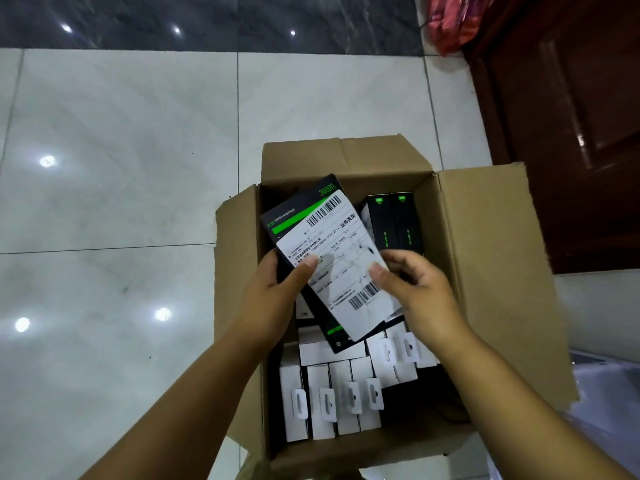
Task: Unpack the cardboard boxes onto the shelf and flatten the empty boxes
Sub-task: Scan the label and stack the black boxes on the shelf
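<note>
An open carton [485, 258] stands on the tiled floor [121, 168], its flaps folded out at 9, 12 and 3 o'clock. Above the carton's centre, both hands hold a black box [294, 209] with a green stripe, tilted with its top toward 11 o'clock. A white shipping label [339, 258] with barcodes covers most of its face. The left hand [273, 299] grips the box at its 8 o'clock edge, thumb pressed on the label and fingers curled beneath. The right hand [419, 292] pinches the label's 4 o'clock edge with the thumb on top; its other fingers are loosely curled. Inside the carton, at 1 o'clock, two black packs [394, 223] stand upright side by side. At 6 o'clock, rows of white packs [325, 400] with hang tabs fill the base. A brown door [571, 116] stands at 2 o'clock from the carton, and a red bag [446, 22] lies at 1 o'clock, near the frame's top edge.
</note>
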`<state>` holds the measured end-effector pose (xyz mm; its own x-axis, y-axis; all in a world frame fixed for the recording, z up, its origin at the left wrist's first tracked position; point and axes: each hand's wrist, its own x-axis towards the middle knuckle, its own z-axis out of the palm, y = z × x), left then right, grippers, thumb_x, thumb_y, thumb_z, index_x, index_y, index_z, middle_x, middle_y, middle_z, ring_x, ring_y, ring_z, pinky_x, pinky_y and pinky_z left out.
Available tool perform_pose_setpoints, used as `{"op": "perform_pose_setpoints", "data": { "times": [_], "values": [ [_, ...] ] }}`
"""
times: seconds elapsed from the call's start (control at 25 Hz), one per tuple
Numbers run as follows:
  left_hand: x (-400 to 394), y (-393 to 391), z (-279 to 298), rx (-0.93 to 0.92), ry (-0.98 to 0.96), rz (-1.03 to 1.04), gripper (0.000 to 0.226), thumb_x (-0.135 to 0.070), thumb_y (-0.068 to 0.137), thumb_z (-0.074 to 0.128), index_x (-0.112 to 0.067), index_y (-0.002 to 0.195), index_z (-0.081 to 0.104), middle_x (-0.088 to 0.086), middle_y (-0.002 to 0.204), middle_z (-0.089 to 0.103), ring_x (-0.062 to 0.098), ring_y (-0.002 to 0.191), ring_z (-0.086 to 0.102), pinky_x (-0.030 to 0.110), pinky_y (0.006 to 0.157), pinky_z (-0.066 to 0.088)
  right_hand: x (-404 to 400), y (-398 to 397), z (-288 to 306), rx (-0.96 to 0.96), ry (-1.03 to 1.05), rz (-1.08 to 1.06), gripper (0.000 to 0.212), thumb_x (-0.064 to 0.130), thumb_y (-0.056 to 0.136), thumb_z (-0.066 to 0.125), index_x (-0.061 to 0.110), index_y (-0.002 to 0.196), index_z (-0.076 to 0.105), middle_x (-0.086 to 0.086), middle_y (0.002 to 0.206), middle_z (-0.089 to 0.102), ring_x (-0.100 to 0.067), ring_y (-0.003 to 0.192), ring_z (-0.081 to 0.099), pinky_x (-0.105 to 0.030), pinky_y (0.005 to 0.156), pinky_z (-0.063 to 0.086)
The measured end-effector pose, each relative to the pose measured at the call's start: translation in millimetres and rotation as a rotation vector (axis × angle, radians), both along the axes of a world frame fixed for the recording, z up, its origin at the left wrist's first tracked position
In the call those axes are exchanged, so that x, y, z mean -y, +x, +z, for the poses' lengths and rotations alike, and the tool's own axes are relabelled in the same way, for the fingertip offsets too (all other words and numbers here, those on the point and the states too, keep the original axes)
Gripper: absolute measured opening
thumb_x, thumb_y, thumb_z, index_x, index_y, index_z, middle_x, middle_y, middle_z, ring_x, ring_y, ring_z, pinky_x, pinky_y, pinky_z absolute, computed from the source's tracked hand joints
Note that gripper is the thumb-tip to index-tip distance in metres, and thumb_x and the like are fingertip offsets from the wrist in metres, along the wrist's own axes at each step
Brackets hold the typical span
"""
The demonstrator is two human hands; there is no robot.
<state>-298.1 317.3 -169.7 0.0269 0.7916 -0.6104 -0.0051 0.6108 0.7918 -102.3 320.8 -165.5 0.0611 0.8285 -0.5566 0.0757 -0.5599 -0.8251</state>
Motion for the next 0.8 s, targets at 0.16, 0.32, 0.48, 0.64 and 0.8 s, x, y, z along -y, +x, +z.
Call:
{"op": "perform_pose_setpoints", "data": {
  "times": [0.16,0.32,0.48,0.64,0.8],
  "values": [
    [3.1,3.2,-1.5,0.02,0.0,0.1,0.039,-0.025,0.089,0.061,-0.019,0.125,0.048,-0.008,0.102,0.069,0.008,0.087,0.071,0.024,0.063,0.058,11.6,-8.2,-8.3,-0.072,-0.067,0.034,0.03,0.032,0.079,0.066,0.015,0.103,0.067,0.003,0.092,0.075,-0.01,0.088,0.07,-0.022,0.072,0.055],
    [7.9,2.0,-4.3,-0.059,0.019,0.134,0.028,-0.024,0.09,0.06,-0.031,0.113,0.047,-0.015,0.095,0.063,0.0,0.074,0.069,0.017,0.053,0.054,18.3,-6.0,-24.6,0.044,-0.14,0.12,0.017,0.031,0.09,0.062,0.019,0.101,0.068,0.001,0.095,0.072,-0.016,0.094,0.068,-0.021,0.076,0.053],
    [5.8,-2.4,-13.1,-0.234,0.057,0.125,0.022,-0.03,0.088,0.063,-0.041,0.098,0.047,-0.014,0.101,0.061,0.015,0.086,0.069,0.034,0.065,0.06,11.5,7.8,-45.3,0.415,-0.152,0.191,0.036,0.035,0.091,0.063,0.012,0.119,0.062,0.0,0.109,0.065,-0.014,0.101,0.059,-0.022,0.083,0.045],
    [-1.9,-0.5,-17.9,-0.286,0.076,0.137,0.025,-0.031,0.087,0.065,-0.043,0.094,0.045,-0.015,0.1,0.06,0.014,0.085,0.068,0.027,0.059,0.057,-7.8,23.0,-68.2,0.764,-0.143,0.335,0.051,0.032,0.092,0.064,0.007,0.133,0.051,-0.012,0.129,0.053,-0.027,0.116,0.054,-0.033,0.094,0.045],
    [-10.0,4.6,-24.4,-0.275,0.056,0.122,0.027,-0.028,0.087,0.065,-0.036,0.103,0.045,-0.016,0.097,0.059,0.011,0.085,0.067,0.016,0.052,0.053,-24.3,25.3,-90.1,0.91,-0.198,0.451,0.059,0.031,0.091,0.064,0.003,0.138,0.041,-0.017,0.137,0.041,-0.032,0.128,0.04,-0.037,0.103,0.038]
  ]
}}
